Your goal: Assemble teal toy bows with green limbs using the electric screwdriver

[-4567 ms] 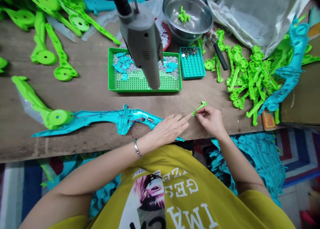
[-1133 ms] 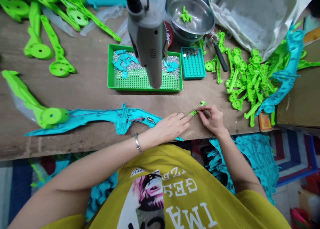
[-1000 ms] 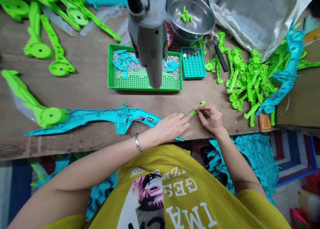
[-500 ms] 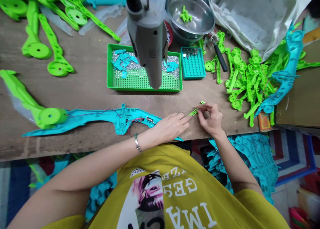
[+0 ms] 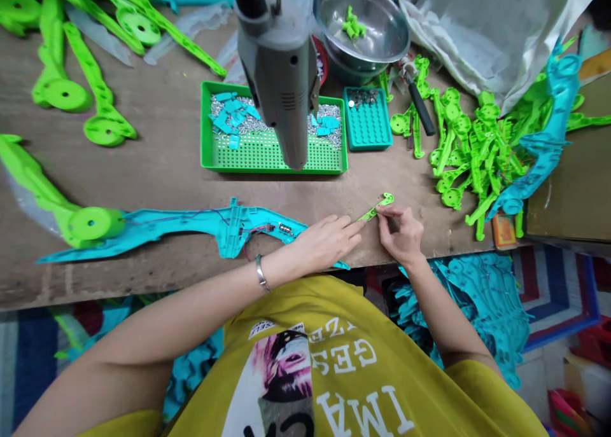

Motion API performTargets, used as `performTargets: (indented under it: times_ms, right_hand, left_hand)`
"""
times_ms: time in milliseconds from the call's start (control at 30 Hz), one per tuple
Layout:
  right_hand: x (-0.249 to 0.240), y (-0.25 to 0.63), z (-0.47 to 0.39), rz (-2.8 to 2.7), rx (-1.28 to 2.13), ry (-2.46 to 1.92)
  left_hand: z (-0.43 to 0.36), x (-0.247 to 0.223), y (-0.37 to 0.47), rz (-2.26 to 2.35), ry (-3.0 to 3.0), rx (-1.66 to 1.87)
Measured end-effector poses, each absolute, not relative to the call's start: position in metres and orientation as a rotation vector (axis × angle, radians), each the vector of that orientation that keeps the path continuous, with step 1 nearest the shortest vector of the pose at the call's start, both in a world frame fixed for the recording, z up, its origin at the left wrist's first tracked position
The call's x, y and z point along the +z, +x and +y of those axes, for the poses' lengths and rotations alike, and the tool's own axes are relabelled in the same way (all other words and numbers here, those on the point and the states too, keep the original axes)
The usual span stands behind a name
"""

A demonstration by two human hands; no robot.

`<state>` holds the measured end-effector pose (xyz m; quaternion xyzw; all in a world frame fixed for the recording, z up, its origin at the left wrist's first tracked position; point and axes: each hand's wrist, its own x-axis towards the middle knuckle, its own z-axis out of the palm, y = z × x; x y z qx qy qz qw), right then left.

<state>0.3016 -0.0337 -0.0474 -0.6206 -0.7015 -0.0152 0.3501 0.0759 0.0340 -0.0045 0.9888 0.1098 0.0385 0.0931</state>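
A slim bright-green plastic piece (image 5: 386, 200) with a rounded end lies slantwise just above the bench in front of me. My left hand (image 5: 329, 241) reaches over the end of a turquoise plastic bow-shaped half shell (image 5: 191, 224), its fingertips closed on the near end of the green piece. With thumb and fingers pinched, my right hand (image 5: 403, 235) holds the same piece near its middle. Red wires and a small spring-like metal part show inside the shell. A green plastic limb (image 5: 95, 224) joins its left end.
A grey electric screwdriver (image 5: 293, 106) hangs over a green basket (image 5: 205, 131) of screws and turquoise bits. Beside it are a teal tray (image 5: 370, 128), a steel bowl (image 5: 382, 49) and a black-handled tool (image 5: 422, 109). Green parts (image 5: 458, 157) are heaped at right.
My right fingers have shifted slightly down along the green piece, so more of its rounded far end shows. My left hand stays nearly in place.
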Motion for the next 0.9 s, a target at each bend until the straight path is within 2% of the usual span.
performTargets:
  times_ms: [200, 433, 633, 733, 900]
  right_hand:
    - [-0.051, 0.296, -0.032, -1.64, 0.038, -1.714]
    - [-0.051, 0.297, -0.036, -1.81, -0.07, -1.652]
    - [-0.051, 0.293, -0.039, -2.022, -0.107, -1.663]
    - [-0.045, 0.296, -0.034, -1.999, -0.007, -1.739]
    - [-0.034, 0.309, -0.027, -1.672, 0.397, -1.746]
  left_hand:
    - [0.034, -0.004, 0.075, 0.338, 2.931, 0.145]
    - [0.036, -0.003, 0.074, 0.323, 2.932, 0.065]
    - [0.036, -0.005, 0.074, 0.32, 2.875, 0.171]
    - [0.036, -0.005, 0.074, 0.329, 2.871, 0.15]
    - [0.037, -0.005, 0.074, 0.319, 2.903, 0.068]
